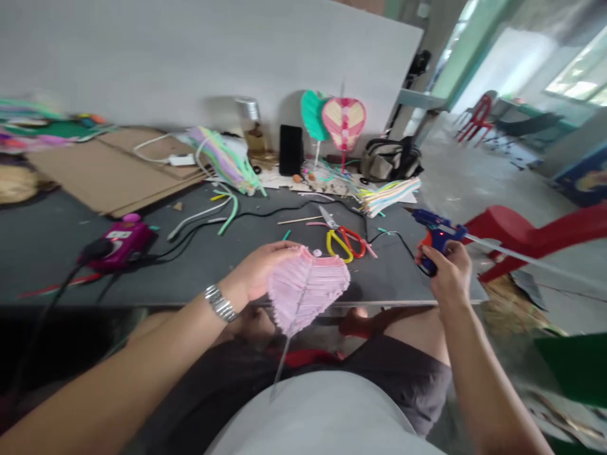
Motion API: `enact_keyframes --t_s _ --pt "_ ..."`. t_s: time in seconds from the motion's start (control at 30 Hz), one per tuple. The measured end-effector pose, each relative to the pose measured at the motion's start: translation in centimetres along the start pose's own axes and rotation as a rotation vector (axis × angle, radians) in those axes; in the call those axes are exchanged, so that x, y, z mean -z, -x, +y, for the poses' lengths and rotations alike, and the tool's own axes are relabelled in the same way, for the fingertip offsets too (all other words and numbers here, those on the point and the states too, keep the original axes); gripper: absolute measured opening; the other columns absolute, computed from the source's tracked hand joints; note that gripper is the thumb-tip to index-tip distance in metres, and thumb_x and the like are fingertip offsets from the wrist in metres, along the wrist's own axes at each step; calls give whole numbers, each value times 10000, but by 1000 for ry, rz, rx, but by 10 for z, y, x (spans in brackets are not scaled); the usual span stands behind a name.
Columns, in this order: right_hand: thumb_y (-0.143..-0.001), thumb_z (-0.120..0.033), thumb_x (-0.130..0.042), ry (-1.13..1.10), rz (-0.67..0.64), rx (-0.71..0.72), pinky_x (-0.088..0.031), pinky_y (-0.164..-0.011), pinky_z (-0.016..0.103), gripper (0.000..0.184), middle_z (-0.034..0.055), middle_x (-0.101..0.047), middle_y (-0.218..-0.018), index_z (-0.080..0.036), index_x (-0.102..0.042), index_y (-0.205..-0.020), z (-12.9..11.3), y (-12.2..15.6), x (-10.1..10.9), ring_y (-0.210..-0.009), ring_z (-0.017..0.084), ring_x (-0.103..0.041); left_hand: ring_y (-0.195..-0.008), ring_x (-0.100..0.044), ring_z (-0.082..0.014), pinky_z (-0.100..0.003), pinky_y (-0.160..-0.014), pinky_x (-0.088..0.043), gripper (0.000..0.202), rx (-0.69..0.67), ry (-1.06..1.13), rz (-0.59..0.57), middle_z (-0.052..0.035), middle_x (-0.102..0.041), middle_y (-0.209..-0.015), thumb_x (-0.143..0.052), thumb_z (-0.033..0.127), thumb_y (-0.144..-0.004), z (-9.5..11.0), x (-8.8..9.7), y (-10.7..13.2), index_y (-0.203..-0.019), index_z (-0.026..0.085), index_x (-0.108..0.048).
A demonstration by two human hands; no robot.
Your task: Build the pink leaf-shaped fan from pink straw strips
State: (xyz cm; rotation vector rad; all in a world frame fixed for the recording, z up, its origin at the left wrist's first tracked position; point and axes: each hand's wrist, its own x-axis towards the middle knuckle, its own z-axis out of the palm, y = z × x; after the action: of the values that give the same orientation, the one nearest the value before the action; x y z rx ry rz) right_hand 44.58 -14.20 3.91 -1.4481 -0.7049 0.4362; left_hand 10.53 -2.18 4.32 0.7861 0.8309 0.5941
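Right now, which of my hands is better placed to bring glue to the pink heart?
Probably your right: your right hand already grips the blue glue gun, while your left hand is occupied holding the pink pleated heart.

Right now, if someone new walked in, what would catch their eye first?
The pink pleated heart held in the left hand comes first, at the centre, above the lap. To its right, the right hand grips a blue glue gun showing a red light. Farther back, against the white board, stands a pink-and-yellow heart.
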Motion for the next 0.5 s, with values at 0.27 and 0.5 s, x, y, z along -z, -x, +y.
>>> enact_keyframes --t_s 0.27,0.5 --pt "-848 -515 -766 108 -535 -124 -479 -477 280 325 67 -732 -742 -193 -750 -891 -27 84 -24 -519 143 -562 -756 -738 -188 -319 -794 -549 308 39 -5 -103 -99 -803 -857 -929 321 -684 6 -10 4 -880 122 -800" --pt "-929 -422 -700 336 -636 208 -517 -589 306 199 37 -682 -748 -232 -688 -869 -27 100 -43 -646 194 -612 -797 -731 -193 -315 -800 -543 298 -17 -58 -148 -121 -806 -912 -900 365 -730 7 -14 11 -883 125 -811"
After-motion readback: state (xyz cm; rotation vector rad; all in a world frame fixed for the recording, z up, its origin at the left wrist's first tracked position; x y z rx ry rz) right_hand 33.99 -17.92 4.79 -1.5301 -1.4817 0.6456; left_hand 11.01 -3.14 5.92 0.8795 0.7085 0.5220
